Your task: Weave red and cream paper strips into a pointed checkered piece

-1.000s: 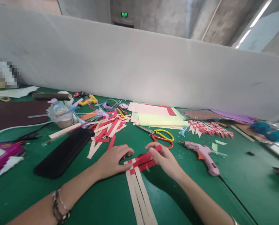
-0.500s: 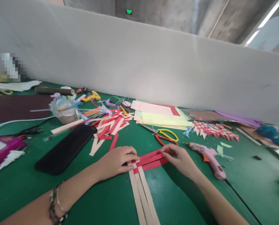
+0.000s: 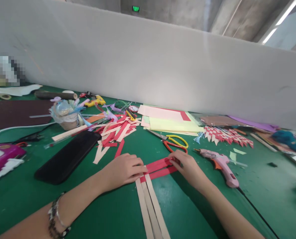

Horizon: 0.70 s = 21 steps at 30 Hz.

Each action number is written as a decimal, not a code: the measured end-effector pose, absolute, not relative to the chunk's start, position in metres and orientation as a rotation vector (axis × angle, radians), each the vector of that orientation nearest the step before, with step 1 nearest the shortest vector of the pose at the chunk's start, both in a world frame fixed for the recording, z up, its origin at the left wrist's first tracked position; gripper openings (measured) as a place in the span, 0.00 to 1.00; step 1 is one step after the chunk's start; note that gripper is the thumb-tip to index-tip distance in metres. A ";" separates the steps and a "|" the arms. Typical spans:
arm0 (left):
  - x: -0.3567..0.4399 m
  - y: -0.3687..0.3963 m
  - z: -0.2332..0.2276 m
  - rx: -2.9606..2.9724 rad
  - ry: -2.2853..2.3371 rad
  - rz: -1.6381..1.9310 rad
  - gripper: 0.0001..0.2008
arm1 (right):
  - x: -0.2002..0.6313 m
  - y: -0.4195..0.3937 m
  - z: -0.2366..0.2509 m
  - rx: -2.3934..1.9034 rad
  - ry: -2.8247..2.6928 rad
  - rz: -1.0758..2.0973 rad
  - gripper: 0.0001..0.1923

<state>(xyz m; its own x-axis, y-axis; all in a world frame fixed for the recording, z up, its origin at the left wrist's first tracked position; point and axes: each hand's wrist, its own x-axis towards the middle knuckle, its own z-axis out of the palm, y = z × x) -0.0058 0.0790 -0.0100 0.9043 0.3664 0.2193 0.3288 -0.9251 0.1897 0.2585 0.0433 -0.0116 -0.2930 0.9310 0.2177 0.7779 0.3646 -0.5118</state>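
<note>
Cup: a small brown cup (image 3: 67,123) stands at the left back of the table, wrapped in clear plastic, with pale ribbons and sticks poking out of it; what lies deeper inside cannot be told.
Weave: red strips (image 3: 160,167) run crosswise over three tan strips (image 3: 151,207) that lie side by side and reach toward the near edge; the crossing sits in the middle of the table, between the two hands.
Left hand (image 3: 123,171): lies palm down, fingers nearly flat and together, pressing on the crossing where red meets tan.
Right hand (image 3: 187,166): fingers curled, tips pinching the far end of the red strips.
Beside the work: red-and-yellow scissors (image 3: 171,142) just behind the right hand, a pink glue gun (image 3: 219,162) to its right, a black case (image 3: 69,156) to the left.
Further back: a heap of loose red and tan strips (image 3: 115,131), a stack of coloured paper sheets (image 3: 167,121), a finished red-and-white woven band (image 3: 227,136).
Surface: a green table (image 3: 108,219), crowded with scraps.
Room: a white partition (image 3: 148,66) stands along the table's far edge; grey concrete walls and strip lights show above it.
</note>
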 end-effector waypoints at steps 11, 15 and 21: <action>-0.007 0.078 -0.010 2.930 0.539 0.398 0.09 | 0.261 0.043 -0.015 -1.509 -2.306 0.317 0.10; -0.006 0.078 -0.009 2.950 0.532 0.428 0.09 | 0.261 0.042 -0.012 -1.526 -2.333 0.283 0.11; -0.006 0.077 -0.008 3.020 0.512 0.387 0.10 | 0.259 0.041 -0.010 -1.582 -2.325 0.311 0.11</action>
